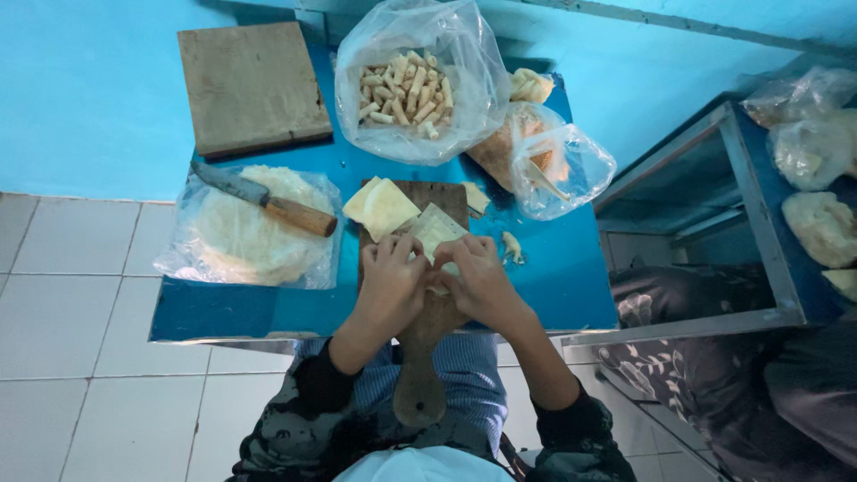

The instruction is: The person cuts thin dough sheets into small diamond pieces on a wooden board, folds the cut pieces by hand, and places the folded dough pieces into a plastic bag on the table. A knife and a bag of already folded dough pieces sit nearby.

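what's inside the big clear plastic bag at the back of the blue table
The bag holds a pile of small pale rolled pastries. Any lower layers are covered by the top ones.

You sit at a small blue table (571, 295) set against a bright turquoise wall (89, 98). White square floor tiles (71, 357) with grey grout lie to your left. To your right stands a blue metal-framed shelf unit (759, 241). The light is dim and cool.

Both hands, left (390, 281) and right (478, 278), pinch a pale wrapper (436, 234) over a paddle board (427, 312) on the blue bench (268, 308). A knife (263, 200) lies on bagged wrappers (241, 236); rolls (403, 91) fill a bag.
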A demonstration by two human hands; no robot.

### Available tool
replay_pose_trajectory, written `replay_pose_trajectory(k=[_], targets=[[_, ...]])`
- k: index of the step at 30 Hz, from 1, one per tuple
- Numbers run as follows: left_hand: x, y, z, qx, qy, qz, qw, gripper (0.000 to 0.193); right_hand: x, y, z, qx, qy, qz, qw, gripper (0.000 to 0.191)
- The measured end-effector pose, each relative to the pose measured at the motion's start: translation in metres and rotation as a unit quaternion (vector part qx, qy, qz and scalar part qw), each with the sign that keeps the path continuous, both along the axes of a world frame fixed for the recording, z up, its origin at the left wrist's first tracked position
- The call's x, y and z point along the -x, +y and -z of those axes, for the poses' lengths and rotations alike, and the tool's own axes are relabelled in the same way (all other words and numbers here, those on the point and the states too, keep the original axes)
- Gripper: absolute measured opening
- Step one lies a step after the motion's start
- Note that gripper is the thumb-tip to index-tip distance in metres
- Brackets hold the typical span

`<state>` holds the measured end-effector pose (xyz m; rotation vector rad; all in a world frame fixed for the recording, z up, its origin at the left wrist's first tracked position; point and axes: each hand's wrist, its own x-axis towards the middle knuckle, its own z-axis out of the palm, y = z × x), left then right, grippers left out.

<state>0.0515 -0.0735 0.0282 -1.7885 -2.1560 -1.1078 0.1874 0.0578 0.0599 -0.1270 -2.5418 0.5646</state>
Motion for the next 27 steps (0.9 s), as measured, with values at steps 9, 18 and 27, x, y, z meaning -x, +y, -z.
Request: replay_pose_trajectory(k=[9,18,27], targets=[[0.0,0.005,0.003,-0.041,0.021,-0.023,0.999,0.008,-0.001,-0.001,0.013,-0.056,0.017,0.042,0.997,0.042],[0.002,0.011,0.003,-0.045,0.01,-0.064,0.997,0.011,-0.012,-0.019,0.036,-0.17,0.036,0.1,0.98,0.039],[-0.003,-0.001,-0.003,-0.073,-0.067,-0.093,0.991,0.032,0.004,-0.001,0.037,-0.153,0.05,0.124,0.979,0.04]])
